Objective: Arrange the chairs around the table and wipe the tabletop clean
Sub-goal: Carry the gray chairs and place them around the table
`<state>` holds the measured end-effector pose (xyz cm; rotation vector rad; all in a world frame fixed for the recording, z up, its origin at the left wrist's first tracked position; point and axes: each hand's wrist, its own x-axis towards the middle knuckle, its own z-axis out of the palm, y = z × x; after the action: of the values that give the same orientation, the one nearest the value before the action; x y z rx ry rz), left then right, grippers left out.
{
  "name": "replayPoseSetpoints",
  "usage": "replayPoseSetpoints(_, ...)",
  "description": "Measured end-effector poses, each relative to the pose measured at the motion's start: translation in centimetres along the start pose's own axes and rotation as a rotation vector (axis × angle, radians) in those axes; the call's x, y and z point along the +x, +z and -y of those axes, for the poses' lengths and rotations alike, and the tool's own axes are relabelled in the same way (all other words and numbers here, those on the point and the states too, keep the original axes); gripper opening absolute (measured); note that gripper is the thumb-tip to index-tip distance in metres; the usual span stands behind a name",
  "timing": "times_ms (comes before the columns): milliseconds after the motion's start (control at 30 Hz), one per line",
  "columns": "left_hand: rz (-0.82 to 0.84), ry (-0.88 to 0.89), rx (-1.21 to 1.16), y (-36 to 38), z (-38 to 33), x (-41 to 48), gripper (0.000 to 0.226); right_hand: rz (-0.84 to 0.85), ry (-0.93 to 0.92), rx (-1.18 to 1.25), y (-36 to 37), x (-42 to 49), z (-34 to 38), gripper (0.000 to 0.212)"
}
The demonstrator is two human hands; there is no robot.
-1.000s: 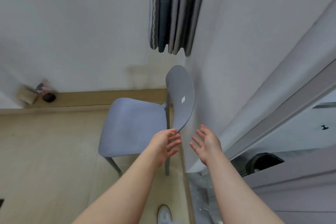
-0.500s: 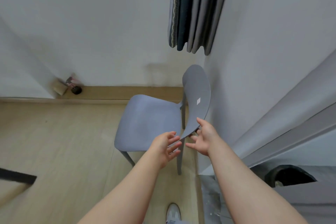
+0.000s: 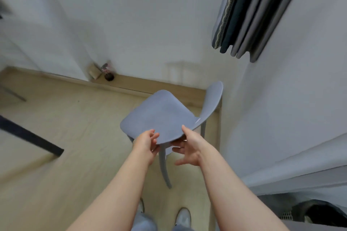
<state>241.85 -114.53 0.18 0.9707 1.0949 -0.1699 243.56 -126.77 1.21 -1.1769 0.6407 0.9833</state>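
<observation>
A blue-grey plastic chair (image 3: 159,116) stands in the room's corner on the wooden floor, its curved backrest (image 3: 214,97) toward the right wall. My left hand (image 3: 146,142) grips the near edge of the seat, fingers curled round it. My right hand (image 3: 189,148) holds the same edge nearer the backrest, thumb on top and fingers underneath. One chair leg (image 3: 164,167) shows below my hands. No tabletop or cloth is in view.
White walls close in behind and to the right of the chair. A dark curtain (image 3: 253,15) hangs at upper right. A dark bar (image 3: 28,137) crosses the floor at left. Small objects (image 3: 105,72) sit by the skirting. My shoes (image 3: 183,215) are below.
Both hands moved from reaching toward the backrest to gripping the chair's near edge. The chair has turned, its seat now facing me more broadly. My view swung to the left.
</observation>
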Motion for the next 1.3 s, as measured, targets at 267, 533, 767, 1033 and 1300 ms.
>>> replayPoseSetpoints(267,-0.45,0.225,-0.396,-8.3,-3.3,0.7,0.034,0.187,0.223,-0.33,11.0,4.2,-4.6,0.068)
replayPoseSetpoints(533,-0.277,-0.02,-0.574,-10.1,-2.8,2.2,0.01,0.222,0.189,-0.14,13.2,5.2,-5.5,0.052)
replayPoseSetpoints(767,0.013,-0.155,-0.602,-9.2,-2.4,3.9,0.01,-0.072,-0.043,0.575,7.4,5.4,-2.5,0.018)
replayPoseSetpoints(1033,-0.004,-0.008,-0.585,-9.7,-2.1,4.9,0.021,-0.114,-0.099,0.611,7.5,9.0,-2.7,0.063)
replayPoseSetpoints(1300,-0.052,0.04,-0.607,-12.9,-4.5,7.0,0.017,-0.052,-0.215,0.635,11.4,9.6,-3.4,0.061)
